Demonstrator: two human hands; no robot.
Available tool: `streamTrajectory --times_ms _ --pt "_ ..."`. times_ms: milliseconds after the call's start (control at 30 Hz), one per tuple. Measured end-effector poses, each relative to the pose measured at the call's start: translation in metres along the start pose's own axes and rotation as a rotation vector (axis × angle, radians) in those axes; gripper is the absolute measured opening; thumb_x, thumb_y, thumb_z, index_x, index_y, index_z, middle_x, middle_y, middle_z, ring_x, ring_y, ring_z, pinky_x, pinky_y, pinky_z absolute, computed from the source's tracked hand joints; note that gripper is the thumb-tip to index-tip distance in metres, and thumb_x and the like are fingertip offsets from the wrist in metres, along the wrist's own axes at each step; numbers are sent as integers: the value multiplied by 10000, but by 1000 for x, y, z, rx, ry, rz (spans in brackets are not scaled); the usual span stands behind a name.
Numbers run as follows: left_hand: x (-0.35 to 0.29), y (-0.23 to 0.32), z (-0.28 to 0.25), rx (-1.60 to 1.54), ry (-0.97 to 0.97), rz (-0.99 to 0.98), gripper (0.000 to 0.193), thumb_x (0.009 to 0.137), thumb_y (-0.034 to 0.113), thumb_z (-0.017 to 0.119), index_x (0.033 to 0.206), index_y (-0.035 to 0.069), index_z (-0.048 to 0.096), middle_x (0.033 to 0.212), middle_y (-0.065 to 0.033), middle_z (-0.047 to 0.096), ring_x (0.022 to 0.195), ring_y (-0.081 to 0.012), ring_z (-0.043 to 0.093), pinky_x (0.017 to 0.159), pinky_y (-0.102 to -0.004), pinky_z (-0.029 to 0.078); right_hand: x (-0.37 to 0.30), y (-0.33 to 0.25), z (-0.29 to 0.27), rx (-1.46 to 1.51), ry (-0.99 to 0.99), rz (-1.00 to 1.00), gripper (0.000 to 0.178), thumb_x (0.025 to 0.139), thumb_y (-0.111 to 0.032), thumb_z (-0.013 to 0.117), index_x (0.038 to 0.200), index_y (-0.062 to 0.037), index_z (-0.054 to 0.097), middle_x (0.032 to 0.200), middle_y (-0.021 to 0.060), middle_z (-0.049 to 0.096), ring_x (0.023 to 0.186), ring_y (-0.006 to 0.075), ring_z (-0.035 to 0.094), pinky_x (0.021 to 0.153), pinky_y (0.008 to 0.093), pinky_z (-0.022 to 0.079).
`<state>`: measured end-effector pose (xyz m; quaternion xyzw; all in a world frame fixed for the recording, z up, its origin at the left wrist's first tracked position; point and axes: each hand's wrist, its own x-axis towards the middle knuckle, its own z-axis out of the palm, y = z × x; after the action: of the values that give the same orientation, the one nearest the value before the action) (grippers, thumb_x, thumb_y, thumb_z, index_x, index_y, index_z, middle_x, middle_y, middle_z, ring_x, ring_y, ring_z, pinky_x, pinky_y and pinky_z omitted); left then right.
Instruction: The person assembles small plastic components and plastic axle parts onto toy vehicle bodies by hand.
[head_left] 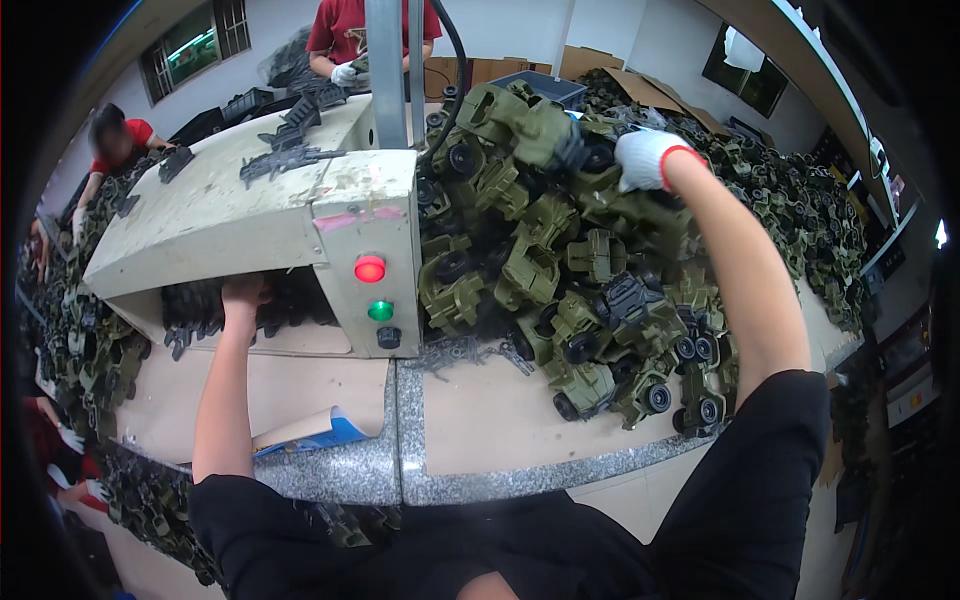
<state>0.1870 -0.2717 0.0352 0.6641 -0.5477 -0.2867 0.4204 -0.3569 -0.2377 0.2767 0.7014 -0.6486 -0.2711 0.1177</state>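
Observation:
My bare left hand reaches into the low opening of a cream metal machine. Several small black plastic parts lie inside around it, and shadow hides most of its fingers. At the upper right, my right hand, in a white knitted glove with a red cuff, closes on a green toy jeep at the top of a big heap. Below the glove the heap is smeared by motion. Olive toy jeeps with black wheels fill this heap beside the machine.
The machine's post carries a red button, a green button and a black knob. Toy guns lie on its top. Grey loose parts and a curled blue-backed sheet rest on the table. Co-workers in red are beyond.

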Motion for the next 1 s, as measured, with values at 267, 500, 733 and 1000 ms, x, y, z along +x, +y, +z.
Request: streamTrajectory --times_ms 267,500,733,1000 --pt "-110 6 10 -458 92 -102 280 770 40 530 1039 30 451 754 -71 565 629 -163 582 514 -278 473 -76 76 -1 533 251 38 317 756 -229 645 896 52 599 760 122 621 725 184 585 671 330 459" --pt "-228 23 49 425 23 735 272 690 35 581 954 87 616 700 -81 586 625 -238 566 583 -360 484 -137 -84 86 1359 272 -489 169 788 -91 534 882 7 636 808 73 639 726 97 570 664 260 473" --pt "-243 46 66 619 -310 880 381 679 220 702 1031 116 601 716 -39 552 779 -221 563 661 -336 482 -159 -230 180 2116 -496 -60 185 825 -193 621 756 -25 590 689 22 574 614 118 539 576 264 449" --pt "-239 58 60 617 -519 464 538 653 332 746 1123 136 571 917 -94 515 880 -267 555 761 -358 469 -163 -240 179 1033 196 -111 208 821 -223 591 822 -16 588 705 164 618 690 302 620 624 374 485"
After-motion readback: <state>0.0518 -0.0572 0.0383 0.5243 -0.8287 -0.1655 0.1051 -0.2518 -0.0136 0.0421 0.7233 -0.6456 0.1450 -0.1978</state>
